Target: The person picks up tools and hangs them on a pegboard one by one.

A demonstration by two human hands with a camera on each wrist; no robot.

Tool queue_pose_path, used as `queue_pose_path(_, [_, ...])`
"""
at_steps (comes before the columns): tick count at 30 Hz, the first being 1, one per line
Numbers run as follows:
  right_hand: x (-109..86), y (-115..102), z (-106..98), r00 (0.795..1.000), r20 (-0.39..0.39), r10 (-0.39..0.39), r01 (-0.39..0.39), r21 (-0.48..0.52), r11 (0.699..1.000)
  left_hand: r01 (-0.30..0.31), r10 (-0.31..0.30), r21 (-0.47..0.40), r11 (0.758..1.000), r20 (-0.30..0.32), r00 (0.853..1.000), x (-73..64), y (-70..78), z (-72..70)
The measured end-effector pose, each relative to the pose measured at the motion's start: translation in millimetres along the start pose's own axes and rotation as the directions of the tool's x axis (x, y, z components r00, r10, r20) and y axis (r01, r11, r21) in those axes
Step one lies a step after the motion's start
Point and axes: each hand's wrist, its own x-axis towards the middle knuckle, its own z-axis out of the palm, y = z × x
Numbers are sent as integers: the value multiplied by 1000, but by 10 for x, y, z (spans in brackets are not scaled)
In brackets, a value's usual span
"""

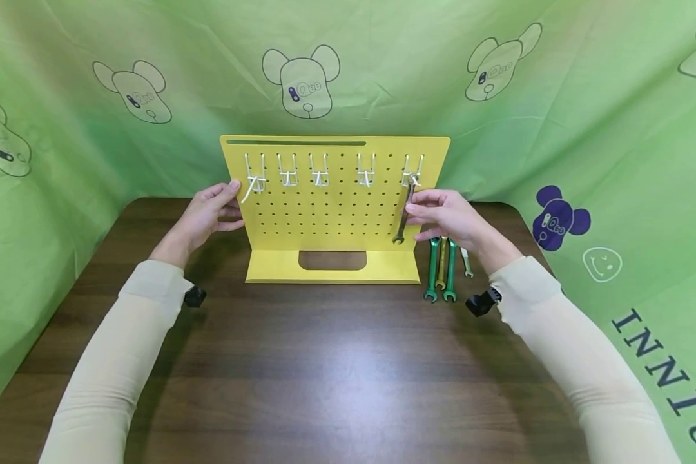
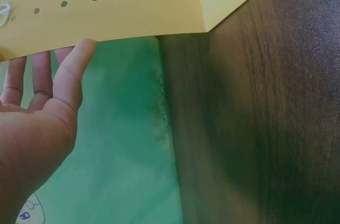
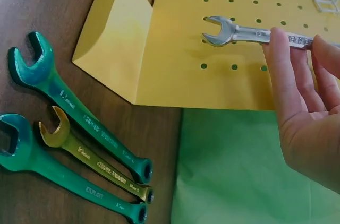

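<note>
A yellow pegboard (image 1: 325,242) stands upright on the table, with several white wire hooks (image 1: 288,178) along its upper part. At its left edge, my left hand (image 1: 207,209) grips the board, the thumb at the front and other fingers behind it, as the left wrist view also shows. My right hand (image 1: 451,216) pinches a silver combination wrench (image 3: 247,34) in front of the board's right side. In the head view the wrench hangs nearly upright, its upper end at the rightmost hook (image 1: 412,175) and its open jaw end down.
Right of the board's base lie two green wrenches (image 1: 432,274) with a smaller gold wrench (image 3: 87,156) between them. Another small silver wrench (image 1: 467,263) lies farther right, partly behind my right hand. A green printed curtain (image 1: 209,116) surrounds the brown wooden table (image 1: 301,361).
</note>
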Motion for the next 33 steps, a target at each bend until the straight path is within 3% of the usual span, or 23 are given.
queue_pose_path(12, [44,-2,79,997,-76,-22,15,-90,996,5,-5,-7,1000,-4,1000,11,-18,-13])
queue_pose_path(24, [-4,7,87,994,-106,-11,1,-91,996,-3,3,-6,1000,-5,1000,-2,-34,-8])
queue_pose_path(33, [-24,18,89,985,-173,-6,-5,-59,998,-3,3,-11,1000,7,1000,-11,-6,-6])
